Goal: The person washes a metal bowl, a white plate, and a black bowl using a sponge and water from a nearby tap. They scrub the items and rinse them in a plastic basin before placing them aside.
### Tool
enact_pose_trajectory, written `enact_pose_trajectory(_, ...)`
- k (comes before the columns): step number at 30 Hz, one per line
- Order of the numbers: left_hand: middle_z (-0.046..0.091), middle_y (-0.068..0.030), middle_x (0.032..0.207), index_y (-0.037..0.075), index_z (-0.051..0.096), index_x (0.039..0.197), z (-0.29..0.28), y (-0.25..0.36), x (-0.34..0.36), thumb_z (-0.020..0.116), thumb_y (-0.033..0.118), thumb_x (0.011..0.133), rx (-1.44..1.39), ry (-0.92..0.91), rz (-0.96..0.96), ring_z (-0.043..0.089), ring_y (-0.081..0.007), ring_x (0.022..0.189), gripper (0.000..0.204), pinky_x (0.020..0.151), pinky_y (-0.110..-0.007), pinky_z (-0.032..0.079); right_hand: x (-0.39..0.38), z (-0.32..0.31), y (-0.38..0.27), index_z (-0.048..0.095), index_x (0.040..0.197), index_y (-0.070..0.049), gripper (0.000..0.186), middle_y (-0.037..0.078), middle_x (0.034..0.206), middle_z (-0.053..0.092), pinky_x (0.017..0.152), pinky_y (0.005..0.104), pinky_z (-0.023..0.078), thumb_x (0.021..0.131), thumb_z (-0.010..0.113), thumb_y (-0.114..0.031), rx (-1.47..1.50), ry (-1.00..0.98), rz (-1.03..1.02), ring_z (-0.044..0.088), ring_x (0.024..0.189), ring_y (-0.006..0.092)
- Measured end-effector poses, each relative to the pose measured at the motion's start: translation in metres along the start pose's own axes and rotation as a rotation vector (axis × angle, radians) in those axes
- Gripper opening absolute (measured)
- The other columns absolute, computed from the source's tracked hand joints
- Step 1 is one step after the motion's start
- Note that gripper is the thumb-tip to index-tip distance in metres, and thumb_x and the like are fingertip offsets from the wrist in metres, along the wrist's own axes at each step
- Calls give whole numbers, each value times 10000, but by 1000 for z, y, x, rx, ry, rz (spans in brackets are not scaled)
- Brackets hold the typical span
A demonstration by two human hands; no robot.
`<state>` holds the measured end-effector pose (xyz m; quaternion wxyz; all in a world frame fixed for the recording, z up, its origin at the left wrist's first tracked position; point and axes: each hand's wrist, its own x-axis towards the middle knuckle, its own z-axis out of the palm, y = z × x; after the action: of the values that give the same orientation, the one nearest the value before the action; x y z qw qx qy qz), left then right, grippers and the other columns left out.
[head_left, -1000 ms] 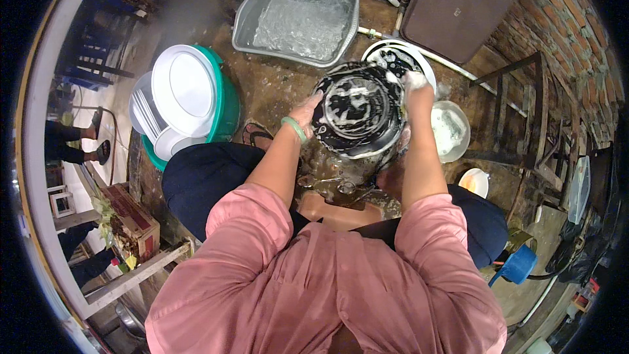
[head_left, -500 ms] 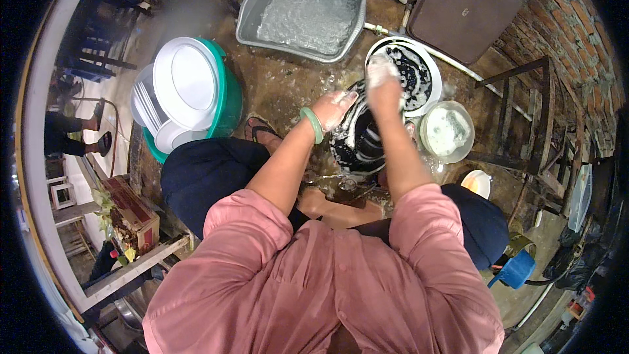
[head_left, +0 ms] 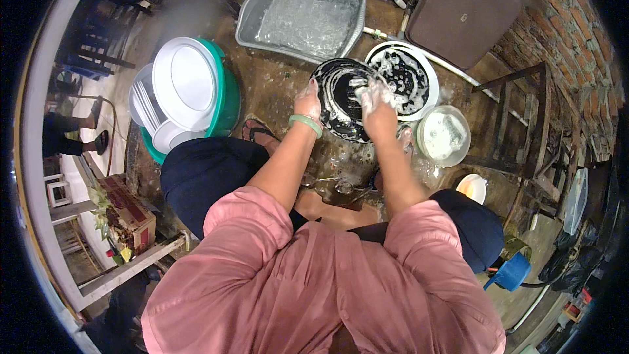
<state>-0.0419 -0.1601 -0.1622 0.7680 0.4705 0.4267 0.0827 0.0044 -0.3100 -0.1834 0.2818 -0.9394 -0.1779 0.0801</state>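
Observation:
A round black tray (head_left: 342, 99), streaked with white suds, is tilted up in front of me. My left hand (head_left: 308, 103) grips its left rim, a pale green bangle at the wrist. My right hand (head_left: 379, 106), covered in foam, presses on the tray's right side with bent fingers; whatever it may hold is hidden by the suds. Just beyond, a second foamy black tray (head_left: 409, 77) lies in a white round basin (head_left: 435, 89). To the right of my right hand stands a translucent tub (head_left: 466, 145) of soapy water.
A grey rectangular basin (head_left: 244, 26) of water stands ahead. On the left, a green tub (head_left: 230, 108) holds several white plates (head_left: 188, 75). A brown tray (head_left: 462, 13) leans by the brick wall, near a dark frame stool (head_left: 534, 118). A blue dipper (head_left: 514, 272) lies low right.
The held black tray has moved away from me and turned to show its foamy face. My left hand has shifted left onto its rim; my right hand has come down and nearer.

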Motion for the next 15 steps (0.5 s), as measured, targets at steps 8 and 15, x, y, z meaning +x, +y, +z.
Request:
enact_pose_trajectory(8, 544, -200, 1011, 81, 511, 1107, -5, -16, 4, 448, 182, 812, 1213, -438, 961, 533, -338, 878, 317, 778, -381, 428, 22, 11, -8, 463, 1138, -46, 373, 259, 1017, 526, 822, 386, 405, 788, 445, -172, 139, 313, -29, 500, 957, 387)
enact_pose_trajectory(15, 601, -101, 877, 3, 552, 1013, 0, -15, -8, 540, 241, 816, 669, -680, 176, 542, -149, 777, 309, 721, -284, 429, 38, 19, 119, 607, 831, -32, 280, 208, 742, 593, 672, 413, 438, 802, 481, -280, 149, 242, 347, 571, 719, 363)
